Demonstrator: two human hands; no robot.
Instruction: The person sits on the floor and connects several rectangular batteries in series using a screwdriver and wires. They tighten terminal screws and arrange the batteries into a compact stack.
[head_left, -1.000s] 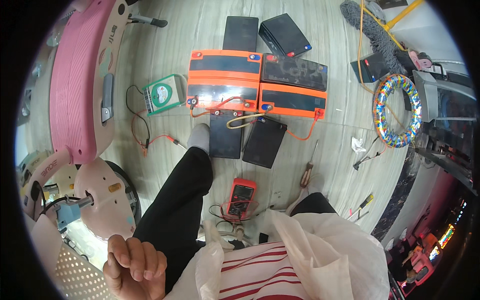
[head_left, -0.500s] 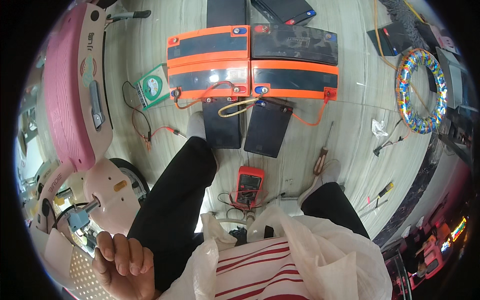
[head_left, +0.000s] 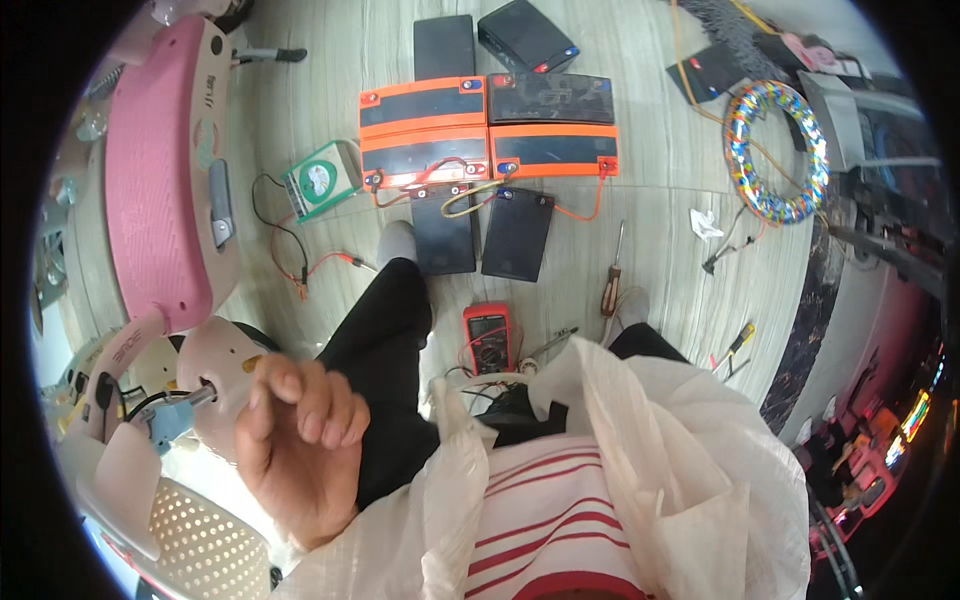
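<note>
My left hand (head_left: pixel 300 440) is raised at the lower left with its palm up. Its fingers are loosely curled, the palm shows bare, and nothing is in it. Nearest to it are the cream wheel cover and bracket of a pink and cream scooter (head_left: pixel 160 190). My right hand is out of sight. Beyond my feet, orange-cased batteries (head_left: pixel 420 107) and a black battery (head_left: pixel 550 100) lie side by side, partly wired to two smaller black batteries (head_left: pixel 445 235). A red multimeter (head_left: pixel 489 340) with its leads lies between my legs.
A green and white box-shaped device (head_left: pixel 322 182) with clip leads lies left of the batteries. To the right are a brown-handled screwdriver (head_left: pixel 610 290), a yellow and black screwdriver (head_left: pixel 742 338), a crumpled white scrap (head_left: pixel 705 223) and a colourful ring-shaped tube (head_left: pixel 735 150). More black batteries (head_left: pixel 525 38) lie farther back.
My left hand has risen and moved right, its palm showing more. The whole view has shifted, so the batteries look smaller and the multimeter sits higher in the picture.
</note>
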